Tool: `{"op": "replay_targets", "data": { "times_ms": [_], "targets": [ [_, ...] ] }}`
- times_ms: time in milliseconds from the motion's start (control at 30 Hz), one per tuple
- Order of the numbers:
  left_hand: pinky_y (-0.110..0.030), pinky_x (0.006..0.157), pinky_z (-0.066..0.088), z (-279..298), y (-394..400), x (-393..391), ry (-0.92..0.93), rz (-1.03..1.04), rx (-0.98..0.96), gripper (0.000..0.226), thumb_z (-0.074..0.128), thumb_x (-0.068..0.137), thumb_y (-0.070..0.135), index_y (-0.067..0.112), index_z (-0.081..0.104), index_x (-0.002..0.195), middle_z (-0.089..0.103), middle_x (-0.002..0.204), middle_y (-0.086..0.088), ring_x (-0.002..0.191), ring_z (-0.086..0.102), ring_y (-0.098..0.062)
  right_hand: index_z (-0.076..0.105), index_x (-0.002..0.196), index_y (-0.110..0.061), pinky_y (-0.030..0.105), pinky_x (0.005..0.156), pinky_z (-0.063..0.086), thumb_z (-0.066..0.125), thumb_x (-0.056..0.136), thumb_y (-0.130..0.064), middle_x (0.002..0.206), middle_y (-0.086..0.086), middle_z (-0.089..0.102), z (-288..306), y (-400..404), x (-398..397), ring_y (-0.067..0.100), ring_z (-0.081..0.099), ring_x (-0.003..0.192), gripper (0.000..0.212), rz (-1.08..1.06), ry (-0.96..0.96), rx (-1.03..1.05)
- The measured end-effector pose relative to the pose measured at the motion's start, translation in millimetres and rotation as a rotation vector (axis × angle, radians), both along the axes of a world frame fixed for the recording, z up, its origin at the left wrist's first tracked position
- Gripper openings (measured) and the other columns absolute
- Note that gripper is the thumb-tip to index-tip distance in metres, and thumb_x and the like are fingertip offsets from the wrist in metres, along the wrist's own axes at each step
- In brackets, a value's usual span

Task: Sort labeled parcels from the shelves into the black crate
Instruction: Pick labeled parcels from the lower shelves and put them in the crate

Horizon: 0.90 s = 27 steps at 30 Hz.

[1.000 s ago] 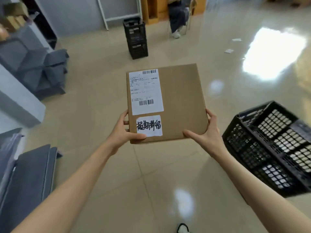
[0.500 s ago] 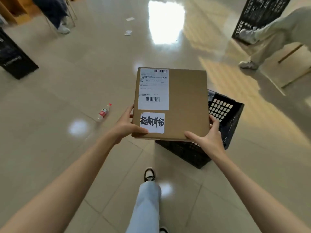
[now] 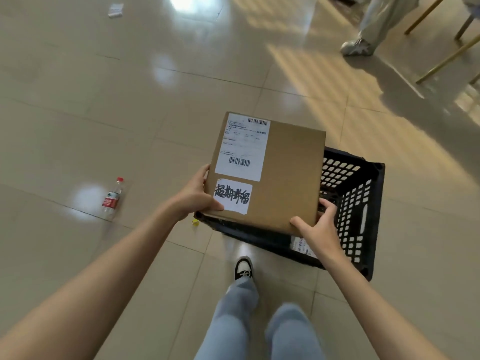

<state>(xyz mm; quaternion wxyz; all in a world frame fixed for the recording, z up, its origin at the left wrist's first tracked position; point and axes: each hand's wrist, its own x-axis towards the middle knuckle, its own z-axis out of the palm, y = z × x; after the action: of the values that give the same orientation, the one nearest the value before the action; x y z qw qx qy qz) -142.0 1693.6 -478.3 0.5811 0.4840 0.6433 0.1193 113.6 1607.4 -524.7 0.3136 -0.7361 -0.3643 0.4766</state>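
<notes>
A flat brown cardboard parcel (image 3: 285,175) carries a white shipping label with barcodes and a smaller white sticker with handwritten characters. My left hand (image 3: 193,196) grips its near left corner and my right hand (image 3: 318,228) grips its near right corner. I hold it level, directly above the left half of the black crate (image 3: 361,209), which stands on the tiled floor. The crate has perforated walls; something with a white label shows inside it beside my right wrist. Most of the crate's inside is hidden by the parcel.
A plastic water bottle (image 3: 112,198) with a red cap lies on the floor to the left. My legs and one shoe (image 3: 243,268) are just before the crate. Another person's leg and shoe (image 3: 357,46) and chair legs (image 3: 446,55) are at the far right.
I have stepped closer and the view tilted down. The parcel, in both hands throughout, now hangs over the crate, which is nearer and lower in view.
</notes>
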Motion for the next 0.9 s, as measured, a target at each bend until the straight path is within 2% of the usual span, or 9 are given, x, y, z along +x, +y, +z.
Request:
{"op": "replay_targets", "data": {
  "times_ms": [67, 167, 233, 300, 367, 500, 600, 767, 900],
  "targets": [
    [-0.016, 0.053, 0.05, -19.7, 22.4, 5.0, 0.019, -0.008, -0.024, 0.103, 0.072, 0.066, -0.012, 0.023, 0.017, 0.146, 0.048, 0.098, 0.012, 0.085, 0.057, -0.007, 0.021, 0.134, -0.021, 0.028, 0.082, 0.041, 0.071, 0.078, -0.02, 0.115, 0.001, 0.044, -20.7, 14.5, 0.6, 0.016, 0.05, 0.1, 0.074, -0.023, -0.004, -0.046],
    [-0.027, 0.071, 0.052, -53.8, 44.6, 10.9, 0.058, -0.029, -0.065, 0.103, 0.071, 0.066, -0.012, 0.021, 0.015, 0.146, 0.048, 0.102, 0.012, 0.093, 0.055, -0.012, 0.02, 0.134, -0.02, 0.028, 0.084, 0.04, 0.072, 0.078, -0.019, 0.114, 0.001, 0.044, -52.9, 30.7, 1.8, 0.017, 0.05, 0.101, 0.077, -0.029, -0.008, -0.123],
    [-0.04, 0.089, 0.05, -79.9, 52.9, 13.0, 0.087, -0.03, -0.094, 0.104, 0.07, 0.066, -0.013, 0.019, 0.013, 0.147, 0.049, 0.119, 0.0, 0.108, 0.052, -0.022, 0.02, 0.133, -0.02, 0.029, 0.086, 0.041, 0.073, 0.077, -0.018, 0.115, 0.002, 0.045, -76.9, 38.7, 1.5, 0.018, 0.05, 0.101, 0.077, -0.019, 0.009, -0.172],
    [-0.046, 0.098, 0.045, -106.4, 58.3, 13.0, 0.125, -0.025, -0.121, 0.104, 0.069, 0.067, -0.013, 0.018, 0.01, 0.147, 0.045, 0.132, -0.009, 0.12, 0.048, -0.027, 0.02, 0.132, -0.02, 0.029, 0.087, 0.042, 0.074, 0.076, -0.016, 0.115, 0.002, 0.044, -100.8, 45.0, -1.5, 0.018, 0.05, 0.1, 0.077, -0.008, 0.026, -0.208],
    [-0.046, 0.101, 0.043, -134.9, 61.4, 11.7, 0.167, -0.014, -0.135, 0.103, 0.068, 0.068, -0.012, 0.02, 0.01, 0.147, 0.043, 0.136, -0.008, 0.123, 0.045, -0.026, 0.021, 0.13, -0.021, 0.03, 0.089, 0.042, 0.075, 0.076, -0.015, 0.115, 0.001, 0.044, -126.4, 51.3, -4.4, 0.017, 0.05, 0.102, 0.076, 0.01, 0.037, -0.23],
    [-0.029, 0.095, 0.037, -188.1, 63.9, 17.2, 0.261, -0.041, -0.141, 0.102, 0.066, 0.074, -0.002, 0.022, 0.001, 0.148, 0.037, 0.141, -0.004, 0.122, 0.042, -0.018, 0.021, 0.125, -0.027, 0.031, 0.09, 0.039, 0.075, 0.075, -0.015, 0.116, -0.002, 0.042, -176.6, 62.4, -3.2, 0.016, 0.048, 0.104, 0.075, 0.016, 0.048, -0.28],
    [-0.041, 0.11, 0.027, -224.1, 67.8, 25.7, 0.363, -0.074, -0.153, 0.099, 0.061, 0.078, 0.004, 0.02, -0.007, 0.148, 0.02, 0.151, -0.007, 0.136, 0.027, -0.025, 0.021, 0.125, -0.028, 0.028, 0.088, 0.036, 0.076, 0.075, -0.017, 0.115, -0.003, 0.043, -210.1, 70.9, -0.8, 0.014, 0.047, 0.103, 0.075, 0.018, 0.038, -0.309],
    [-0.039, 0.103, 0.033, -270.9, 68.3, 38.2, 0.446, -0.067, -0.149, 0.1, 0.06, 0.08, -0.003, 0.021, -0.01, 0.148, 0.018, 0.148, -0.009, 0.132, 0.032, -0.028, 0.019, 0.123, -0.025, 0.035, 0.095, 0.04, 0.074, 0.076, -0.017, 0.116, 0.001, 0.046, -256.8, 73.9, -1.5, 0.021, 0.048, 0.106, 0.072, 0.043, -0.002, -0.38],
    [-0.038, 0.105, 0.031, -296.4, 69.4, 37.8, 0.484, -0.123, -0.152, 0.095, 0.054, 0.084, -0.002, 0.02, -0.013, 0.147, 0.015, 0.15, -0.009, 0.133, 0.029, -0.027, 0.019, 0.125, -0.026, 0.031, 0.086, 0.037, 0.075, 0.076, -0.019, 0.112, 0.0, 0.046, -281.6, 78.2, -3.1, 0.02, 0.048, 0.103, 0.075, 0.02, -0.025, -0.456]
  ]
}}
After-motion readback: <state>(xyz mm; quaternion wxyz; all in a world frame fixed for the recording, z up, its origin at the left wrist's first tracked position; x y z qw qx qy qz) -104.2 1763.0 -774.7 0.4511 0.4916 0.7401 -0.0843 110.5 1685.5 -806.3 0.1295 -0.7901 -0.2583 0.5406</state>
